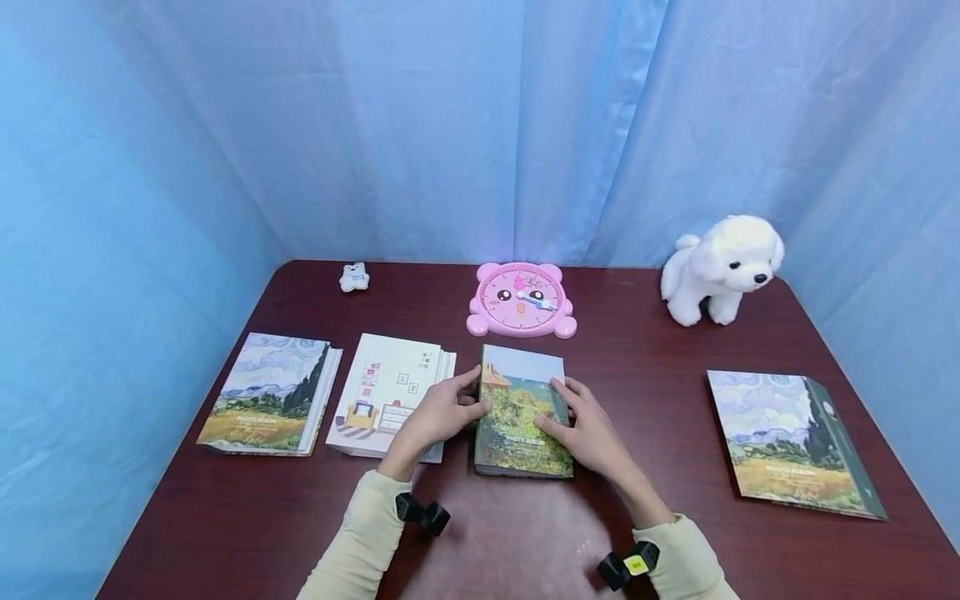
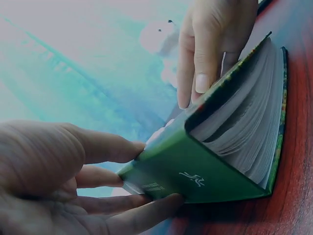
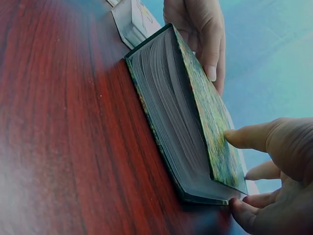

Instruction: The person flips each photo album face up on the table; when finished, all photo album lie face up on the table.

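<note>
A photo album [image 1: 521, 425] with a garden painting on its cover lies in the middle of the table, between both hands. My left hand [image 1: 444, 410] holds its left side, thumb on the cover's edge and fingers along the green spine [image 2: 166, 174]. From the other side my right hand [image 1: 592, 432] grips the album, thumb on the cover and fingers at the page edge, as the right wrist view shows. The cover stands slightly raised above the white pages [image 3: 166, 107]. Just left of my left hand lies a white album [image 1: 390, 375] with a furniture drawing.
A landscape-covered album [image 1: 262, 392] lies at the far left, and a similar album [image 1: 787, 433] at the right. Behind are a pink toy clock [image 1: 521, 304], a small white bear figure [image 1: 354, 277] and a white plush dog [image 1: 723, 267]. Blue curtains [image 1: 420, 125] surround the table.
</note>
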Available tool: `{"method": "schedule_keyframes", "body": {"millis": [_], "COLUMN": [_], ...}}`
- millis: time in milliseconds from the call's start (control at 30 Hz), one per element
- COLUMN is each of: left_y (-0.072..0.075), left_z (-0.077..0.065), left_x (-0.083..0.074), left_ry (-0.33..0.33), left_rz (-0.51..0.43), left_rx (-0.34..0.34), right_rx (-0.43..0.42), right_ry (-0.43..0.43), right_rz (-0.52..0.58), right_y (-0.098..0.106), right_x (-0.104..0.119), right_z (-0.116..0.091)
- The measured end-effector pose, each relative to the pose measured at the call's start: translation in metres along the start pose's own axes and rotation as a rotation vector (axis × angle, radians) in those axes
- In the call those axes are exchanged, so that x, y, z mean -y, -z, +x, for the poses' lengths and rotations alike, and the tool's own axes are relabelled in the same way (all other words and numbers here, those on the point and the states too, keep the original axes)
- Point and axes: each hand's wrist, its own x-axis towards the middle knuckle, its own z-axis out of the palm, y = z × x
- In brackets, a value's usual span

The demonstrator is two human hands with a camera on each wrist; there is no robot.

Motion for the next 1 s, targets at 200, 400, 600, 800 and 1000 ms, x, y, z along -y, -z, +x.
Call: {"method": "schedule_keyframes", "body": {"millis": [200,400,600,800,1000], "left_y": [0.0016,0.0021,0.0024,0.0048,0.0054], "left_z": [-0.0014,-0.0017,-0.002,-0.0031,-0.0052], "left_x": [0.0009,0.0026,0.0034,0.0018,-0.0038], "left_ry": [0.009,0.028,0.047,0.068,0.051], "left_rz": [0.006,0.019,0.031,0.065,0.118], "left_rx": [-0.026,-0.038,-0.044,-0.06,-0.103], "right_rx": [-0.001,-0.024,-0.019,-0.027,-0.042], "right_ry": [0.027,0.052,0.041,0.033,0.035], "right_rz": [-0.02,-0.047,-0.041,-0.038,-0.015], "right_y": [-0.0012,-0.0036,-0.0055,-0.0057,-0.0059], "right_x": [-0.0005,-0.0005,-0.0007,-0.0003,-0.0018], "right_z": [-0.0002,-0.0009,-0.0022,-0.003,-0.0031]}}
